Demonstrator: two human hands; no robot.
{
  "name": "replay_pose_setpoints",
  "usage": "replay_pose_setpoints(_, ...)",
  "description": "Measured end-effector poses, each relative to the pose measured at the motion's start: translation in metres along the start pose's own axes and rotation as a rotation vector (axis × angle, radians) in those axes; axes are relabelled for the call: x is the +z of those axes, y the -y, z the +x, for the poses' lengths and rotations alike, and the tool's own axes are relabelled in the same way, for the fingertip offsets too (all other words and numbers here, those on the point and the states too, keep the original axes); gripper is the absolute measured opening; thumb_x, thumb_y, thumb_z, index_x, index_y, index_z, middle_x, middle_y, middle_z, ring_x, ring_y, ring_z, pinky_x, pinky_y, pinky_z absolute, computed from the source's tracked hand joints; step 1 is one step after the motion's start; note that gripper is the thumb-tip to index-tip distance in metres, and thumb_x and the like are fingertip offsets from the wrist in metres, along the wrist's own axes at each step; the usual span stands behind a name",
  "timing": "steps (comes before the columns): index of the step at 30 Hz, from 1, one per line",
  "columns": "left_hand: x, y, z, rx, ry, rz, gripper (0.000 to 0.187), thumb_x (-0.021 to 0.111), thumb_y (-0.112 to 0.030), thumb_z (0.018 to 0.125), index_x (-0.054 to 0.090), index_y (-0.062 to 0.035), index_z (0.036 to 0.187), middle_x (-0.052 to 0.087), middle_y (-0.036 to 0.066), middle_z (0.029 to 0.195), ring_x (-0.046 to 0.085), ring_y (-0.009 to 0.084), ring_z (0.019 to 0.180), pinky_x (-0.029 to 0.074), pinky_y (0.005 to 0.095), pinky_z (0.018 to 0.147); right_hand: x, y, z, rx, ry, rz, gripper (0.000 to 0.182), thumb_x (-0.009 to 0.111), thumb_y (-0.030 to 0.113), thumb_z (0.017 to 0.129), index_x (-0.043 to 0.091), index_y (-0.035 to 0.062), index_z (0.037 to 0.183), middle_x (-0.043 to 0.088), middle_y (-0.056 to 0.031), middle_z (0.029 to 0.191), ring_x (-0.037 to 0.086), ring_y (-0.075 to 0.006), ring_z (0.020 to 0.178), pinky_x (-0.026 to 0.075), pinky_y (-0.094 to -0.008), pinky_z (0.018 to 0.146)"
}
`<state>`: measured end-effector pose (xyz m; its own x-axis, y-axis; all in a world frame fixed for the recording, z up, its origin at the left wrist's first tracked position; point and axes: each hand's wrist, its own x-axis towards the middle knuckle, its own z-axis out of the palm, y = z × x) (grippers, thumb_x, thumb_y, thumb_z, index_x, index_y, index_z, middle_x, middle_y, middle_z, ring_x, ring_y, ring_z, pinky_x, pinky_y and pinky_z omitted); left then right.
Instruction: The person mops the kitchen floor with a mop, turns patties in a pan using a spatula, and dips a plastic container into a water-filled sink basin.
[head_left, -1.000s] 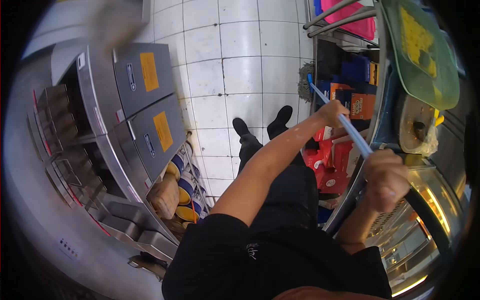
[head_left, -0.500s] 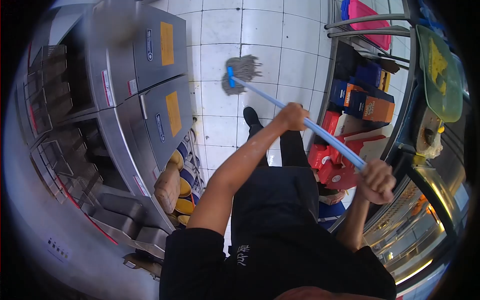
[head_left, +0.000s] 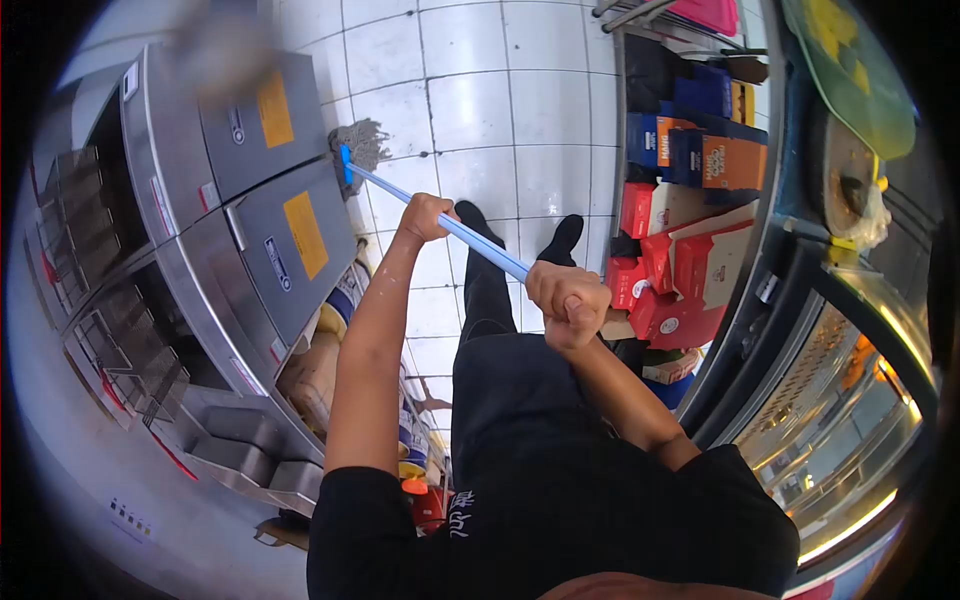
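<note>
A mop (head_left: 388, 187) with a light blue handle slants across the view in front of me. My left hand (head_left: 429, 217) is wrapped round the handle's lower part. Around its top end, close to my body, my right hand (head_left: 568, 303) is closed in a fist. The grey string mop head (head_left: 362, 143), joined by a blue clamp, lies on the white tiled floor (head_left: 465, 110). It rests against the foot of the steel cabinet (head_left: 300, 220) on the left, part of it perhaps hidden by the cabinet edge.
Metal trays (head_left: 235, 445) and wire baskets stand at the far left. On the right, a rack holds red boxes (head_left: 690, 270) and blue-orange boxes (head_left: 730, 160). A glass-fronted display case (head_left: 830, 400) is at the lower right. My shoes (head_left: 565, 240) are on the tiles.
The mop head has moved left across the floor from the middle to the cabinet. Both hands have swung left with the handle, and the right one is nearer my middle.
</note>
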<state>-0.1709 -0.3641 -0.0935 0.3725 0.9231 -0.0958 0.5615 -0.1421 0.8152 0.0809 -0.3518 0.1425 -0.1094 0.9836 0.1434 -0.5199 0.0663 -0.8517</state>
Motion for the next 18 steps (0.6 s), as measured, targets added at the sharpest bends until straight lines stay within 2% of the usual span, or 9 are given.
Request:
replay_pose_setpoints(2,0.016,-0.043,0.025,0.033,-0.068,-0.049,0.017,0.072,-0.017,0.067,0.06,-0.0119,0.057,0.065,0.007,0.059,0.067,0.0266,0.056,0.053,0.0353,0.053,-0.015,0.042,0.014,0.007,0.046,-0.049,0.037,0.045,0.012,0.085,0.035,0.0051,0.05,0.039,-0.0049,0.046,0.037,-0.0173,0.04,0.03,-0.0311,0.041)
replay_pose_setpoints(5,0.054,-0.116,0.064,0.127,-0.136,-0.155,0.021,0.072,-0.016,0.067,0.055,-0.0113,0.055,0.062,0.007,0.056,0.064,0.0273,0.051,0.051,0.0357,0.051,-0.028,0.129,0.032,-0.005,0.107,-0.238,0.031,0.044,0.008,0.08,0.036,0.0041,0.051,0.039,-0.006,0.047,0.038,-0.0186,0.04,0.031,-0.0316,0.041)
replay_pose_setpoints(7,0.082,-0.175,0.093,0.144,-0.178,-0.299,0.019,0.072,-0.016,0.068,0.057,-0.0127,0.056,0.062,0.005,0.056,0.064,0.025,0.052,0.05,0.0338,0.051,-0.035,0.184,0.042,-0.029,0.149,-0.385,0.037,0.044,0.016,0.084,0.033,0.0051,0.05,0.038,-0.0042,0.045,0.036,-0.0175,0.037,0.03,-0.0315,0.041)
replay_pose_setpoints(10,0.138,-0.237,0.134,0.293,-0.293,-0.355,0.024,0.071,-0.018,0.066,0.051,-0.0123,0.054,0.057,0.005,0.052,0.059,0.0262,0.047,0.046,0.035,0.047,-0.04,0.247,0.05,0.006,0.21,-0.493,0.018,0.051,0.004,0.066,0.041,0.0022,0.051,0.039,-0.0066,0.048,0.04,-0.0218,0.039,0.031,-0.032,0.041)
replay_pose_setpoints(14,0.203,-0.29,0.175,0.366,-0.393,-0.445,0.024,0.058,-0.012,0.068,0.041,-0.0061,0.053,0.043,0.013,0.048,0.048,0.0333,0.042,0.041,0.0402,0.043,-0.049,0.259,0.045,-0.07,0.356,-0.708,0.011,0.056,0.005,0.055,0.045,0.0016,0.055,0.041,-0.0068,0.05,0.043,-0.0242,0.041,0.034,-0.0301,0.041)
replay_pose_setpoints(18,0.251,-0.285,0.187,0.293,-0.368,-0.532,0.023,0.06,-0.013,0.068,0.044,-0.0062,0.052,0.048,0.014,0.05,0.053,0.0357,0.046,0.044,0.0425,0.046,-0.07,0.227,0.033,-0.116,0.502,-0.672,0.01,0.057,0.005,0.054,0.048,0.0034,0.058,0.045,-0.006,0.055,0.045,-0.0246,0.042,0.037,-0.0317,0.042)
